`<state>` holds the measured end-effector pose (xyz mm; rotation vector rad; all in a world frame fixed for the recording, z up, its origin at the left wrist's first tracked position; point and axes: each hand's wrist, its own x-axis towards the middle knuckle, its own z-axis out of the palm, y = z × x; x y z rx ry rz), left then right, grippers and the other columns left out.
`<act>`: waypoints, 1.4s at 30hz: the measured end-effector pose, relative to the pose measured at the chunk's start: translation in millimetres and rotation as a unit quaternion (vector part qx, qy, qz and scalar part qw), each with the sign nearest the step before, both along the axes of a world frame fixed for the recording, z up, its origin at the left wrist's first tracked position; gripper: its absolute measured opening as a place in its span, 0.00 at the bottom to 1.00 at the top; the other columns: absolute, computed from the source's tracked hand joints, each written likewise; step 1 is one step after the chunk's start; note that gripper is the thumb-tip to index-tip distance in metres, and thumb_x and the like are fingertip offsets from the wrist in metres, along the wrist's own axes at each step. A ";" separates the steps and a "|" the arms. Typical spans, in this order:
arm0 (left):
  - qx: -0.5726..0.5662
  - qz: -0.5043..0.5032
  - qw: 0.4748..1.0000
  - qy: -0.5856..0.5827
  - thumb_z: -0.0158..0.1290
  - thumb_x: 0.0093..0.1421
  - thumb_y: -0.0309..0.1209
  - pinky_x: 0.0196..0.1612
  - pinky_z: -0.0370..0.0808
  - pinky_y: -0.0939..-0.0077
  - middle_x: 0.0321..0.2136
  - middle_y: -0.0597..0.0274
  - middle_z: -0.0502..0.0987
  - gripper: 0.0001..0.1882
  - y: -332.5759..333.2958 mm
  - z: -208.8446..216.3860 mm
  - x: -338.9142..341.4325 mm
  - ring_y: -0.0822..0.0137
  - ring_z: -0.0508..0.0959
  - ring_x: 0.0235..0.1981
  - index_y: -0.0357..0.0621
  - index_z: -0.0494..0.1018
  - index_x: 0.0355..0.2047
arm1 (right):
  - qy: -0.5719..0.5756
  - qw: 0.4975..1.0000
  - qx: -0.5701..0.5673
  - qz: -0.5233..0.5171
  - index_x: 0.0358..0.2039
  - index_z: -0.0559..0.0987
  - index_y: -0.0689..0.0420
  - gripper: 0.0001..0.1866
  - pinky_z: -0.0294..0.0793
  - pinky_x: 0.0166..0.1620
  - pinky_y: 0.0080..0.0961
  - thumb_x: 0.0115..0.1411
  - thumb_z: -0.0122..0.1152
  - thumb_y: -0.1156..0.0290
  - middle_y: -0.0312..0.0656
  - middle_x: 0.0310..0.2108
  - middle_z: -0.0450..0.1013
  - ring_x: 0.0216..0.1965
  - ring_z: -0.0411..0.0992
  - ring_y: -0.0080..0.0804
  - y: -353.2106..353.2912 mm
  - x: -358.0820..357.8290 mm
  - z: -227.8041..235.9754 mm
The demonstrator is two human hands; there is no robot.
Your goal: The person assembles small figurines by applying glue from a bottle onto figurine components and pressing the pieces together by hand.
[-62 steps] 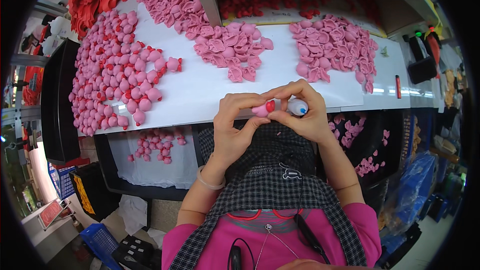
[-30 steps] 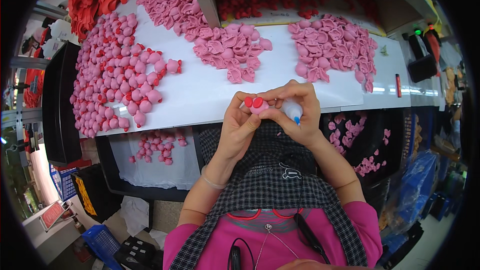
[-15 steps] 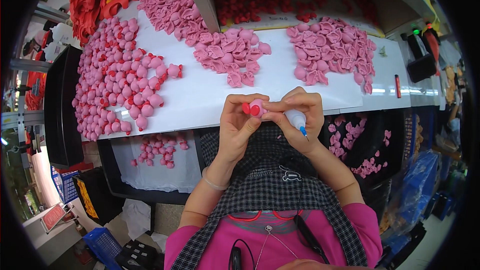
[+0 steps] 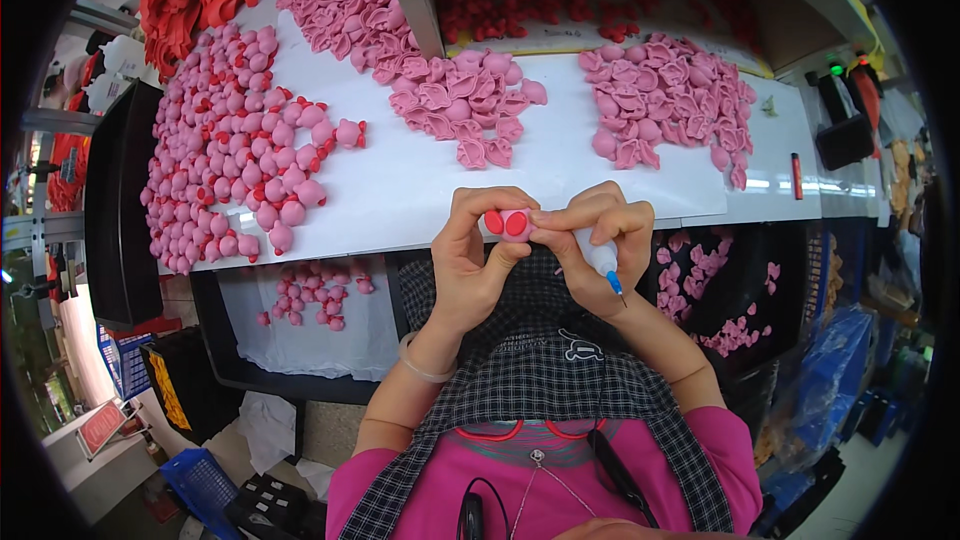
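Note:
Between the fingertips of both hands, over the table's near edge, is a small pink rounded figure part (image 4: 515, 227) with two red ovals facing up. My left hand (image 4: 474, 258) is closed in a pinch on its left side. The thumb and forefinger of my right hand (image 4: 606, 240) touch its right side. That same hand keeps a white squeeze bottle (image 4: 599, 256) tucked in its other fingers, the thin blue needle tip pointing down and away from the part. Pink hollow pieces (image 4: 460, 105) lie in a pile just beyond my hands.
Pink balls with red bits (image 4: 225, 150) cover the table's left side. More pink hollow pieces (image 4: 672, 100) lie at the right, near a red marker (image 4: 796, 176). Red strips (image 4: 200, 0) heap up at the far left. Below the edge are a lined tray (image 4: 330, 350) and a dark tray (image 4: 745, 285).
The pink part has turned between my fingers, so both red ovals now face up side by side. The bottle's tip has shifted slightly right and toward me.

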<state>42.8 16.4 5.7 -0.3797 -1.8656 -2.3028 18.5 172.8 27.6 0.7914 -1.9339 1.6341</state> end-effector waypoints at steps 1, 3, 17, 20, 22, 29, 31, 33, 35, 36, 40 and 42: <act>0.019 0.005 1.000 -0.006 0.64 0.60 0.33 0.54 0.69 0.70 0.44 0.58 0.74 0.20 2.2 1.8 0.7 0.65 0.74 0.47 0.38 0.71 0.48 | -0.002 1.000 -0.001 -0.003 0.36 0.58 0.52 0.26 0.69 0.36 0.21 0.54 0.71 0.83 0.44 0.33 0.81 0.31 0.69 0.28 -0.4 0.3 0.6; 0.038 0.011 0.999 -0.012 0.64 0.59 0.33 0.54 0.68 0.70 0.45 0.58 0.74 0.20 4.3 3.3 1.4 0.66 0.74 0.48 0.39 0.73 0.48 | -0.005 1.000 -0.002 -0.006 0.36 0.58 0.52 0.26 0.69 0.36 0.21 0.54 0.71 0.83 0.44 0.33 0.81 0.30 0.69 0.28 -1.0 0.6 1.0; -0.012 0.007 1.000 0.005 0.64 0.60 0.34 0.54 0.70 0.70 0.45 0.57 0.73 0.22 2.4 0.6 1.7 0.65 0.74 0.47 0.39 0.69 0.49 | -0.048 0.996 -0.072 0.011 0.37 0.59 0.53 0.26 0.69 0.38 0.22 0.54 0.71 0.84 0.44 0.33 0.80 0.32 0.71 0.29 -2.3 2.1 -4.3; -0.020 0.026 0.999 0.003 0.65 0.59 0.31 0.54 0.70 0.71 0.45 0.57 0.73 0.20 3.9 6.0 2.3 0.65 0.74 0.48 0.38 0.70 0.47 | -0.043 0.997 -0.066 0.002 0.37 0.59 0.53 0.25 0.69 0.38 0.22 0.54 0.70 0.84 0.44 0.33 0.80 0.32 0.71 0.29 -2.8 2.6 -4.8; -0.093 0.039 0.995 0.024 0.65 0.58 0.29 0.55 0.70 0.71 0.45 0.58 0.74 0.19 0.1 11.3 -0.1 0.65 0.74 0.48 0.38 0.71 0.46 | -0.041 0.997 -0.060 0.003 0.37 0.59 0.53 0.25 0.69 0.38 0.22 0.55 0.69 0.85 0.44 0.33 0.79 0.32 0.71 0.29 -2.2 2.1 -7.1; -0.096 0.044 0.994 -0.022 0.65 0.54 0.25 0.55 0.68 0.70 0.45 0.58 0.79 0.17 0.3 8.2 -0.2 0.64 0.75 0.48 0.42 0.75 0.43 | -0.094 0.993 -0.072 -0.003 0.37 0.57 0.53 0.23 0.70 0.38 0.20 0.58 0.63 0.88 0.46 0.34 0.75 0.32 0.69 0.25 -1.0 -3.1 -20.1; -0.066 0.023 0.997 -0.019 0.65 0.55 0.24 0.56 0.68 0.70 0.46 0.57 0.78 0.18 -1.7 3.5 -2.2 0.65 0.75 0.49 0.41 0.73 0.44 | -0.131 0.984 -0.122 -0.003 0.38 0.57 0.53 0.23 0.70 0.39 0.20 0.59 0.62 0.87 0.47 0.34 0.75 0.33 0.70 0.25 -1.3 -3.1 -20.6; -0.037 0.002 0.999 -0.016 0.65 0.55 0.23 0.57 0.68 0.69 0.48 0.55 0.77 0.19 -3.2 0.7 -3.4 0.65 0.75 0.50 0.40 0.72 0.46 | -0.139 0.981 -0.132 0.004 0.39 0.57 0.53 0.23 0.71 0.41 0.21 0.58 0.62 0.87 0.47 0.34 0.76 0.33 0.71 0.26 1.5 -3.7 -20.1; 0.030 -0.017 0.999 -0.030 0.65 0.55 0.23 0.58 0.68 0.69 0.48 0.54 0.78 0.20 -3.4 -0.5 -3.7 0.65 0.75 0.51 0.40 0.71 0.46 | -0.126 0.985 -0.118 0.018 0.40 0.58 0.54 0.23 0.71 0.40 0.21 0.58 0.62 0.88 0.48 0.35 0.76 0.33 0.71 0.27 2.1 -3.6 -17.9; 0.030 -0.016 0.999 -0.030 0.65 0.55 0.23 0.58 0.68 0.69 0.48 0.54 0.78 0.20 -3.2 0.1 -3.4 0.65 0.75 0.51 0.40 0.71 0.46 | -0.113 0.987 -0.105 0.033 0.41 0.59 0.54 0.23 0.71 0.40 0.22 0.58 0.62 0.88 0.48 0.35 0.76 0.34 0.72 0.27 2.2 -3.6 -16.7; -0.057 0.058 0.995 -0.053 0.67 0.53 0.27 0.57 0.67 0.67 0.44 0.57 0.79 0.20 -13.1 -2.1 -6.7 0.64 0.75 0.49 0.41 0.73 0.45 | -0.120 0.986 -0.108 0.042 0.41 0.60 0.55 0.23 0.72 0.41 0.22 0.57 0.62 0.89 0.48 0.36 0.77 0.35 0.73 0.28 1.1 -2.3 -15.9; -0.333 0.207 0.920 0.002 0.68 0.50 0.31 0.57 0.64 0.64 0.42 0.60 0.79 0.21 -33.2 -3.1 -16.4 0.60 0.75 0.46 0.43 0.76 0.44 | -0.185 0.973 -0.133 0.022 0.41 0.62 0.55 0.22 0.72 0.43 0.22 0.56 0.63 0.90 0.47 0.36 0.77 0.37 0.74 0.28 3.3 -4.5 -20.0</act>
